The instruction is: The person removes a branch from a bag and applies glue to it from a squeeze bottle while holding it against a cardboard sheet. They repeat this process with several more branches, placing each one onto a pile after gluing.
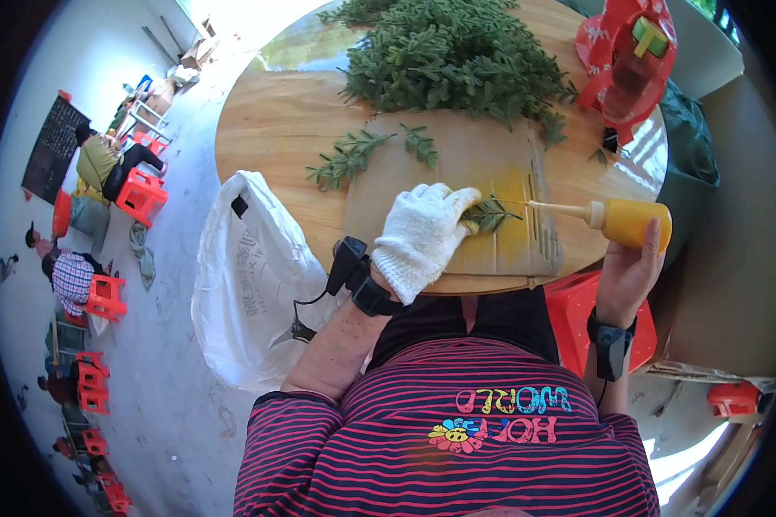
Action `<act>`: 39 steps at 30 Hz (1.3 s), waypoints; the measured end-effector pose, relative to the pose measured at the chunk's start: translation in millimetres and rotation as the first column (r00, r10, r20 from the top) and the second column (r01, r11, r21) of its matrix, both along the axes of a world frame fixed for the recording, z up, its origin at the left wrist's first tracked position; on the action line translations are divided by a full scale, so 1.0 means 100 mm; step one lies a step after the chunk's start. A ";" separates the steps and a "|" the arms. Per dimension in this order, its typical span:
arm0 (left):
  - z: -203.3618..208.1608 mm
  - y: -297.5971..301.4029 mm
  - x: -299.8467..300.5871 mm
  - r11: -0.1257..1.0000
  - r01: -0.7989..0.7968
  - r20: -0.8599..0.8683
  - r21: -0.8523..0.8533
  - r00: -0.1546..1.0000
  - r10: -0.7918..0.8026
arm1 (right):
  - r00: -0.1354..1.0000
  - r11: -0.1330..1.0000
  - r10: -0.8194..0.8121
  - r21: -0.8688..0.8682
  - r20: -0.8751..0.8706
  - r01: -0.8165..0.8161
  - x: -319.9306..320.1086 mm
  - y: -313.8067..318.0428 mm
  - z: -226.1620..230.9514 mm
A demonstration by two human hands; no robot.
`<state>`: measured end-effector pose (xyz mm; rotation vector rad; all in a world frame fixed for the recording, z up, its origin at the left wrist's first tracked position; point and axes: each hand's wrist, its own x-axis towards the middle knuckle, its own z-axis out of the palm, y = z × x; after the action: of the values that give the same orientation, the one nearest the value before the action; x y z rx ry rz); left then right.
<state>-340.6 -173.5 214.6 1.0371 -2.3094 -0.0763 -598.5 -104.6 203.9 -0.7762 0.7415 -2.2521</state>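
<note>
My left hand (424,228), in a white knitted glove with yellow-stained fingertips, pinches a small green leafy sprig (493,215) over a cardboard sheet (470,159). My bare right hand (629,274) is wrapped round a yellow squeeze bottle (631,222), tipped on its side. Its long thin nozzle points left, the tip just off the sprig's leaves; whether they touch I cannot tell. Yellow smears mark the cardboard around the sprig. Beyond my left hand lie two loose pieces, a longer sprig (351,159) and a shorter sprig (420,145).
A big heap of green sprigs (448,65) covers the far part of the round wooden table (267,129). At the far right are a red plastic bag (603,47) and a green-lidded container (649,39). A white sack (254,293) hangs at the left. People sit on red stools (142,196) farther left.
</note>
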 end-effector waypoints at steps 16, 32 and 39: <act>0.36 -0.38 0.88 0.849 -0.354 0.277 -0.394 0.835 0.476 | 0.965 0.993 0.108 0.017 0.239 -0.115 0.02 -0.27 -0.32; 0.28 -0.44 -0.04 0.891 -0.451 0.225 -0.048 0.865 0.449 | 0.899 0.964 0.244 0.008 0.365 -0.265 -0.21 -0.29 -0.53; 0.10 -0.54 0.18 0.889 -0.457 0.134 -0.010 0.881 0.454 | 0.880 0.966 0.217 0.036 0.422 -0.255 -0.24 -0.35 -0.56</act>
<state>-322.4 -227.2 224.3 1.6146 -2.1161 0.1618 -622.5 -139.2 147.9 -0.3023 0.5067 -2.0454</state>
